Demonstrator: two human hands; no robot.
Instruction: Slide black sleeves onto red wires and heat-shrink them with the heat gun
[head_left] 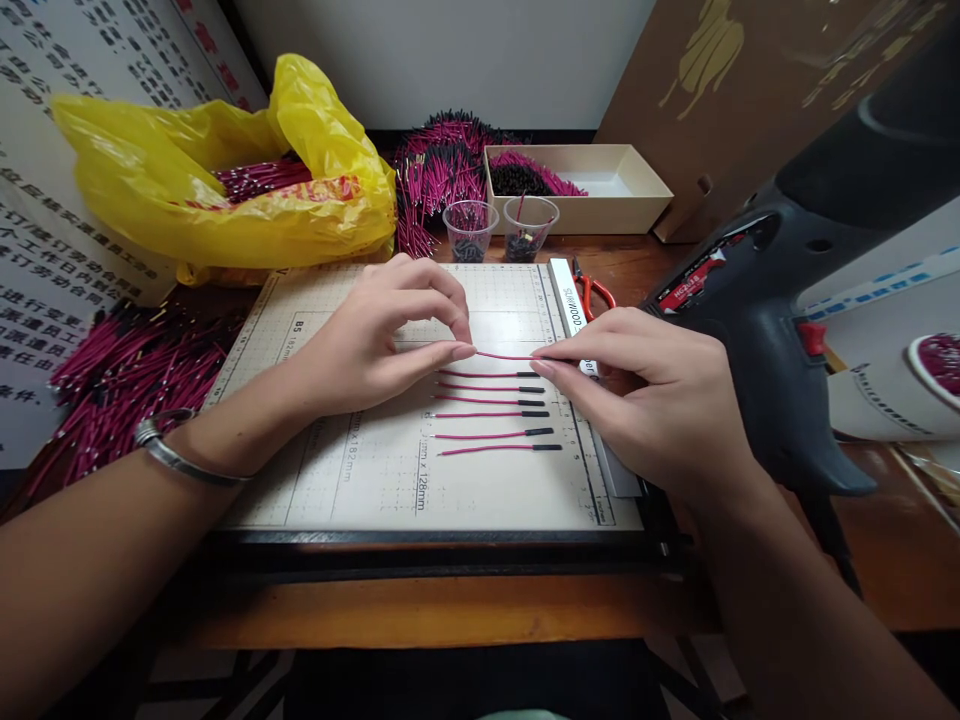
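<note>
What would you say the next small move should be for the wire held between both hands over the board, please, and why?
Probably lower the held wire flat onto the board just above the top wire of the laid row. The left hand and right hand pinch its two ends, it hangs level just above that row, and the six wires below lie parallel, black tips to the right.

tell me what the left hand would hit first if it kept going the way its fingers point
Probably the right hand: the left hand points rightward along the pink wire both pinch, and the right fingertips lie next in line.
</note>
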